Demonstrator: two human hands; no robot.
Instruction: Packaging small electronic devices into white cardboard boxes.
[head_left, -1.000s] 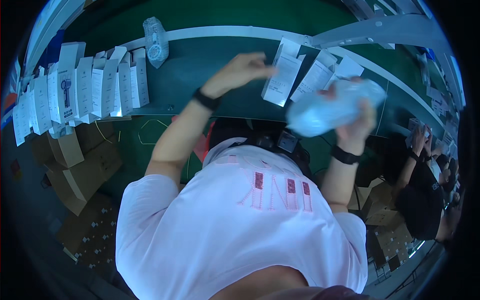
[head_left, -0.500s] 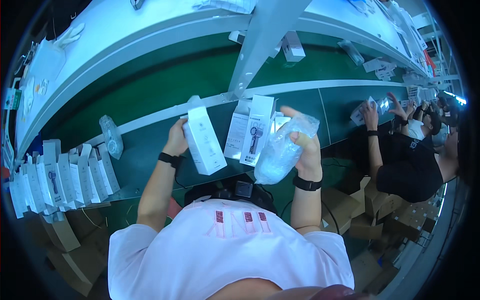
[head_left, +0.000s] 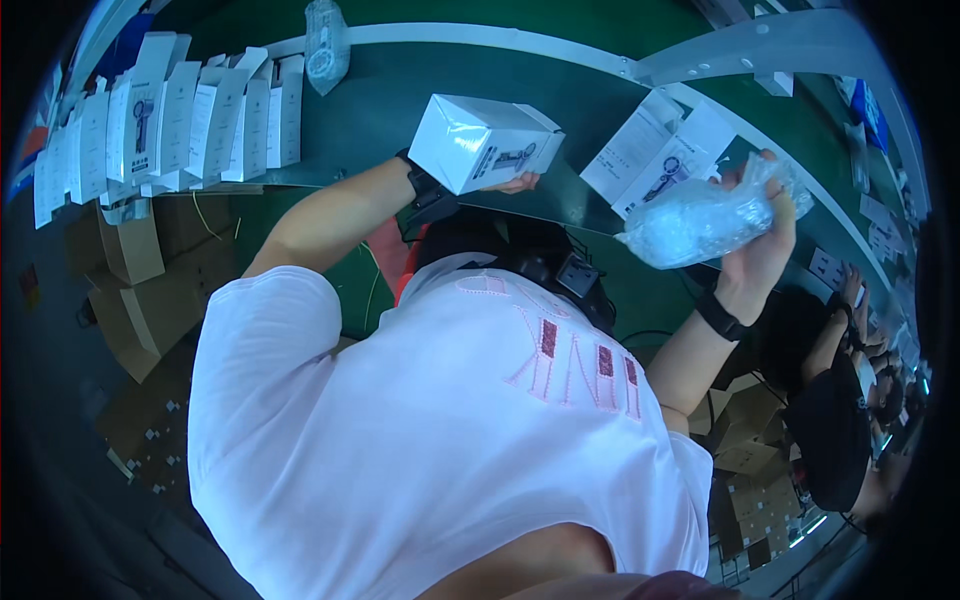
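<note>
My left hand (head_left: pixel 516 184) is closed under a white carton (head_left: pixel 455 145) tipped on its side, with a handheld device printed on one face. Only some fingers show; the carton hides the rest. On the right, my right hand (head_left: pixel 768 235) grips a bubble-wrapped package (head_left: pixel 690 222) whose contents blur behind the clear wrap. Just beyond that package, white cartons (head_left: pixel 652 165) stand close together on the green table (head_left: pixel 385 110).
A row of white cartons (head_left: pixel 205 120) lines the table's left end. Another bubble-wrapped package (head_left: pixel 326 50) lies nearby. Brown cardboard boxes (head_left: pixel 135 250) sit below. A white metal post (head_left: pixel 770 50) rises at far right. A co-worker in black (head_left: pixel 825 430) works at right.
My view has swung left, so the carton row sits higher. The carton in my left hand has gone from nearly upright to lying sideways. My right hand still holds the bubble-wrapped package.
</note>
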